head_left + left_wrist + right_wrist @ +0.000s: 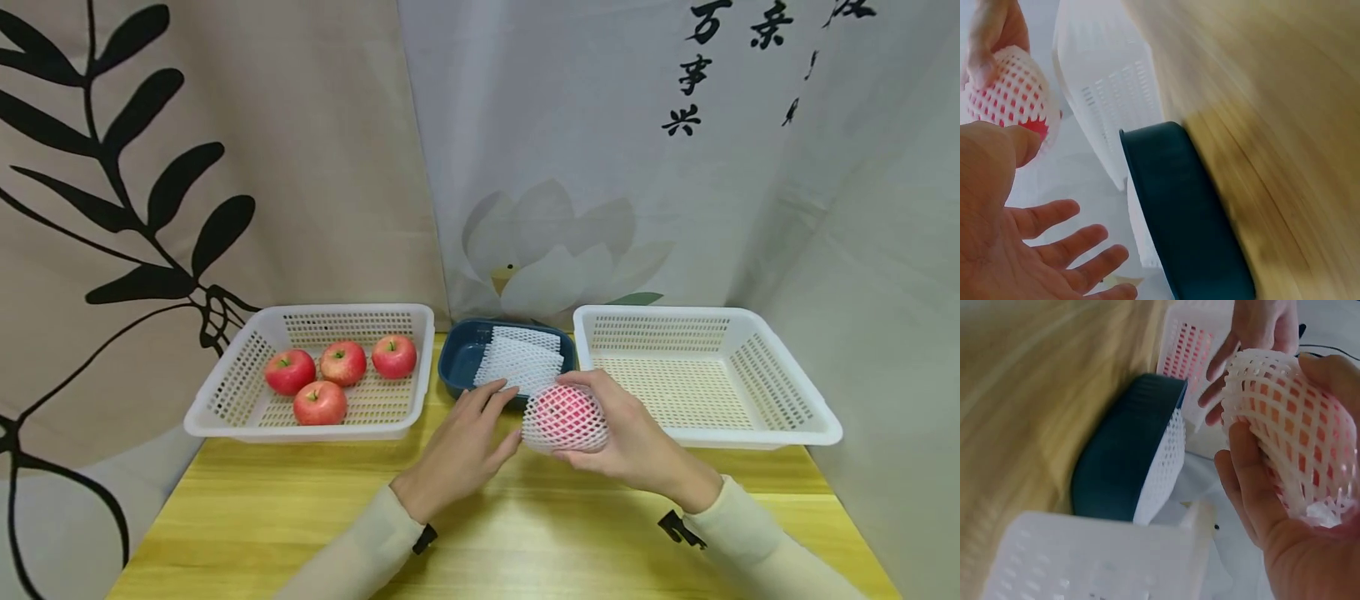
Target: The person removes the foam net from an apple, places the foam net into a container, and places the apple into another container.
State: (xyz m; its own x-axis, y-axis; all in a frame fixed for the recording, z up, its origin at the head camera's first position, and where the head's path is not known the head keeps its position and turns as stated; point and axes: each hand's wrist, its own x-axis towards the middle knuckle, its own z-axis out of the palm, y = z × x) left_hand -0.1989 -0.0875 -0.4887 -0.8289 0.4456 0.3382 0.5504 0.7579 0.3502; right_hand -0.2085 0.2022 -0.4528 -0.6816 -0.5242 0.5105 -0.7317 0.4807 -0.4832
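Yellow table point(300, 517): right hand point(637, 442) fingers curl round the netted apple point(564, 418), left hand point(461, 446) fingers spread beside it

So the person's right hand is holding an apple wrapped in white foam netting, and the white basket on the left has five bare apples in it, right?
Not quite: the left basket holds four bare apples, not five, as the head view shows. The rest stands: the right hand grips the apple wrapped in white foam netting.
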